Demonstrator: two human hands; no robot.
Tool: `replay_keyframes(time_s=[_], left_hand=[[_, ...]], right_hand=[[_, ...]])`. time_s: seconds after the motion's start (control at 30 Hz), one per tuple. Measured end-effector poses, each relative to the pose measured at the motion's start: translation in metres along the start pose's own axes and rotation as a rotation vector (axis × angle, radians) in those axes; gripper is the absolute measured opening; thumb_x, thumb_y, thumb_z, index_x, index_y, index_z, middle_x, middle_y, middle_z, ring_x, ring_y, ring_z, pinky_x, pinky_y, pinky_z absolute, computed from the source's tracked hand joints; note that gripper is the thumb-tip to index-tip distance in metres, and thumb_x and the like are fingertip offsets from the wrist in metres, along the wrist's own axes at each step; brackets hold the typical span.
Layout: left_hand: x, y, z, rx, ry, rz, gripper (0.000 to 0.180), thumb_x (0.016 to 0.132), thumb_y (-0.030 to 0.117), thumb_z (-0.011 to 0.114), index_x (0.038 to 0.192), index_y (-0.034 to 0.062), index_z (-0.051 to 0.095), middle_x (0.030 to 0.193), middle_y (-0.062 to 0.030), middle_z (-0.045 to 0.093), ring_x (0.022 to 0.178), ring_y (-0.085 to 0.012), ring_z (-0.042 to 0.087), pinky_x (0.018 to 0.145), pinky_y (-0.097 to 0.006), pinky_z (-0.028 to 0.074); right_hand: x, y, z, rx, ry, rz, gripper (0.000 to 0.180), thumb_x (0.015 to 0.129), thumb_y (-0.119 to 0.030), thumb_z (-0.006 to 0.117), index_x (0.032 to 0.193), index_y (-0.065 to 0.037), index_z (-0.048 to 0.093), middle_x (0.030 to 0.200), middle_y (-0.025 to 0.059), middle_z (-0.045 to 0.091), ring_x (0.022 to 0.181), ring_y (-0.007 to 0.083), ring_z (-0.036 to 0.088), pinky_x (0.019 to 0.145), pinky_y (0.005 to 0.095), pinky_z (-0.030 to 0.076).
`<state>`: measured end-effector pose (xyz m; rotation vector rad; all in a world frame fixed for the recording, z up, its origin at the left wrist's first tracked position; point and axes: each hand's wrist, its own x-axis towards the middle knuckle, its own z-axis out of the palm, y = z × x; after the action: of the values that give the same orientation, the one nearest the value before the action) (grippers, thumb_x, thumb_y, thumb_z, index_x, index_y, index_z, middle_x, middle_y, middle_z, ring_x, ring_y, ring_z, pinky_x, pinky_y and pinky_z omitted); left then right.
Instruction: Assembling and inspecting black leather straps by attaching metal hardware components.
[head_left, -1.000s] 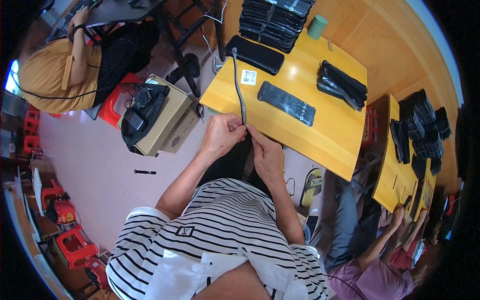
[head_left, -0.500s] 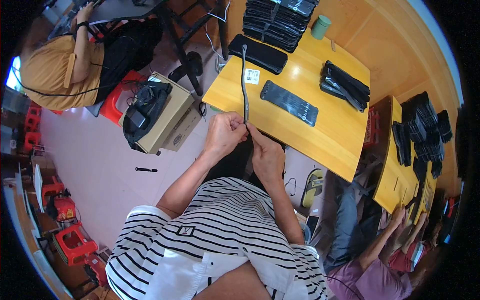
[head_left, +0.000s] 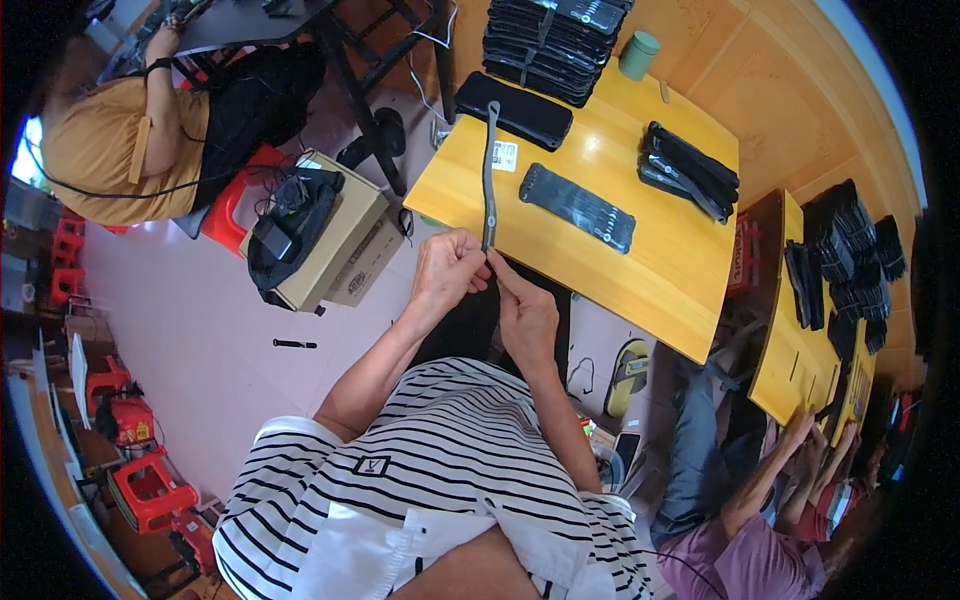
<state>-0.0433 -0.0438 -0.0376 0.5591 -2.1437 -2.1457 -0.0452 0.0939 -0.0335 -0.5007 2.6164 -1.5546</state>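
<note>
Head view: at the yellow table's (head_left: 640,290) near edge, left hand (head_left: 447,268) and right hand (head_left: 527,312) have fingers clamped on the grey strap (head_left: 489,185), its free length over that table; even pinching should limit twisting.

One left hand (head_left: 450,268) and one right hand (head_left: 527,315) share one grey strap (head_left: 490,185). One yellow table (head_left: 650,290) stands near, bearing one green can (head_left: 639,56), one white label (head_left: 506,157), one flat black packet (head_left: 577,208) and — at its far end — one tall black stack (head_left: 550,55), its layers too tight to count. One black strip (head_left: 295,344) lies left, one yellow-and-grey slipper (head_left: 627,378) right. Three other people (head_left: 120,150) show — one left, two right.
</note>
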Motion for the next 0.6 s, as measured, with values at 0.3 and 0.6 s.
replay_keyframes(time_s=[0.3, 0.6], left_hand=[[0.007, 0.01, -0.011, -0.211, -0.183, -0.174, 0.024, 0.088, 0.024, 0.055, 0.09, 0.0007, 0.06, 0.073, -0.0051, 0.062, 0.061, -0.0105, 0.06, 0.051, -0.019, 0.047], [0.02, -0.009, -0.004, -0.456, -0.243, -0.24, 0.018, 0.084, 0.018, 0.061, 0.093, 0.0026, 0.063, 0.082, -0.0052, 0.064, 0.07, -0.0107, 0.062, 0.062, -0.021, 0.052]], right_hand=[[0.006, 0.01, -0.007, 0.008, 0.001, -0.023, 0.034, 0.082, -0.006, 0.053, 0.114, -0.018, 0.06, 0.085, 0.017, 0.062, 0.075, 0.0319, 0.062, 0.064, 0.0365, 0.047], [0.004, 0.009, -0.011, 0.011, -0.011, -0.056, 0.035, 0.082, -0.007, 0.053, 0.115, -0.019, 0.059, 0.086, 0.0176, 0.062, 0.076, 0.0326, 0.062, 0.064, 0.0358, 0.048]])
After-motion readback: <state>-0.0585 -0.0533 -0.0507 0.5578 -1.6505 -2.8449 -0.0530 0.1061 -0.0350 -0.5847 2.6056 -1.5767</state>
